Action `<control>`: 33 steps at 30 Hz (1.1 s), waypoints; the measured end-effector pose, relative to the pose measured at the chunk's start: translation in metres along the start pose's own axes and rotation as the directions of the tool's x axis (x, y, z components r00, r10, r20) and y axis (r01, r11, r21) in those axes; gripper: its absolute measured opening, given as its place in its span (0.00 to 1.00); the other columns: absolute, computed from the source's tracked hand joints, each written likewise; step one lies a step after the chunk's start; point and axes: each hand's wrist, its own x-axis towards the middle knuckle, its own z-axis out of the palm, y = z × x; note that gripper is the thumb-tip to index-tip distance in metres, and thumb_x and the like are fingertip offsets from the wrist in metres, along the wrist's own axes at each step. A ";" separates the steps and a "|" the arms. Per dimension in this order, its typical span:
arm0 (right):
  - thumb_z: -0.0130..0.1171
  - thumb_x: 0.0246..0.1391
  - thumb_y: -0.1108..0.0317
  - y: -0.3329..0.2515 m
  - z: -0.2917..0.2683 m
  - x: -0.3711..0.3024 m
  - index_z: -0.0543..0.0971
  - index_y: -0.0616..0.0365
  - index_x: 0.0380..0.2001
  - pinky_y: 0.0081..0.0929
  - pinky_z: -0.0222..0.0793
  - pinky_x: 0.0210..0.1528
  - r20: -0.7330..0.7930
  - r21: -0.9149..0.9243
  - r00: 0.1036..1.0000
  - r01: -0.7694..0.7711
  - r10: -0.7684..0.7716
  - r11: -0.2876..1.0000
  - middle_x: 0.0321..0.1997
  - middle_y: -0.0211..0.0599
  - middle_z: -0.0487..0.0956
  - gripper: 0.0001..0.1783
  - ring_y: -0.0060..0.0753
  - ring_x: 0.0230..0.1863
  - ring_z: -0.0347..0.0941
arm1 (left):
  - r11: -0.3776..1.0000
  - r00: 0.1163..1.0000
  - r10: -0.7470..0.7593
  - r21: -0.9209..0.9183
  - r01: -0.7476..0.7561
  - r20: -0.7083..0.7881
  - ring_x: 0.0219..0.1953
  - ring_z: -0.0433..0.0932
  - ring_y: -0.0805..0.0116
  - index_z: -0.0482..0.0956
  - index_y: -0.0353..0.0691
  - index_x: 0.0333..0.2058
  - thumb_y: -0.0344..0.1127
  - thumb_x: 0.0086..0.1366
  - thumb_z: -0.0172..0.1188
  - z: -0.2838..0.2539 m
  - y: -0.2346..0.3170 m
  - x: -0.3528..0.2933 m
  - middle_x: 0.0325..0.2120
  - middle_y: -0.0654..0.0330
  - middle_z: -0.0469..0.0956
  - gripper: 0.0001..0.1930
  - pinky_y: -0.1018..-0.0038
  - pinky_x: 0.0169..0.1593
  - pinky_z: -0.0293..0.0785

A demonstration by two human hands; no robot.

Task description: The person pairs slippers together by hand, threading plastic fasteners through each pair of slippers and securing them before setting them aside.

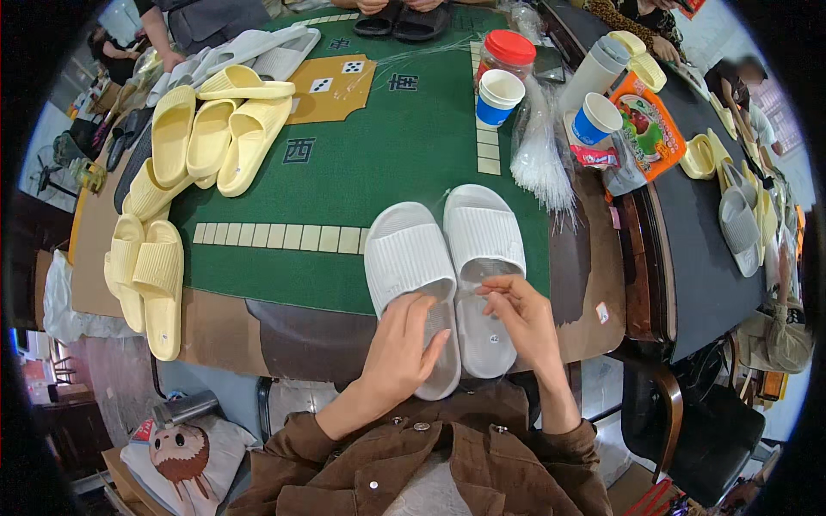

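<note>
A pair of light grey slide slippers lies side by side in front of me, toes pointing away: the left slipper [411, 262] and the right slipper [486, 236]. Over the footbed of the left slipper rests my left hand [400, 340], its fingers extended toward the strap and its thumb apart. My right hand [522, 322] hovers above the right slipper's footbed, just behind the strap. Its thumb and forefinger are pinched together; whatever is between them is too small to make out.
Pale yellow slippers [163, 267] and grey ones [258, 52] crowd the left side of the green mat [344, 181]. Toward the right stand paper cups [499, 95], a red-lidded jar [508, 53], a bundle of clear plastic ties [542, 163] and a tumbler [595, 73]. Across the table, a person's hands hold black slippers [403, 19].
</note>
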 end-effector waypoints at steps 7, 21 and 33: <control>0.53 0.58 0.71 0.007 0.015 0.011 0.72 0.68 0.49 0.27 0.71 0.40 -0.067 -0.119 0.984 0.156 -0.164 0.981 0.45 0.46 0.78 0.17 0.33 0.42 0.75 | 0.986 0.998 0.012 0.165 -0.022 0.057 0.51 0.66 0.41 0.63 0.26 0.53 0.40 0.60 0.59 0.010 -0.004 0.003 0.49 0.40 0.65 0.29 0.57 0.54 0.64; 0.49 0.56 0.76 0.015 0.019 0.021 0.72 0.68 0.41 0.35 0.68 0.39 -0.111 -0.345 0.956 0.221 -0.273 0.912 0.37 0.50 0.74 0.10 0.48 0.37 0.73 | 0.948 0.963 -0.201 0.282 0.145 0.180 0.26 0.78 0.44 0.74 0.25 0.33 0.57 0.64 0.51 0.026 -0.020 0.048 0.23 0.41 0.77 0.31 0.58 0.28 0.75; 0.50 0.58 0.72 0.024 0.018 0.023 0.72 0.68 0.38 0.37 0.66 0.39 -0.123 -0.286 0.972 0.158 -0.199 0.945 0.36 0.50 0.72 0.09 0.49 0.37 0.71 | 0.969 0.970 0.194 0.127 -0.213 0.147 0.61 0.61 0.43 0.61 0.25 0.58 0.40 0.56 0.63 0.002 -0.003 -0.004 0.59 0.42 0.60 0.36 0.58 0.59 0.62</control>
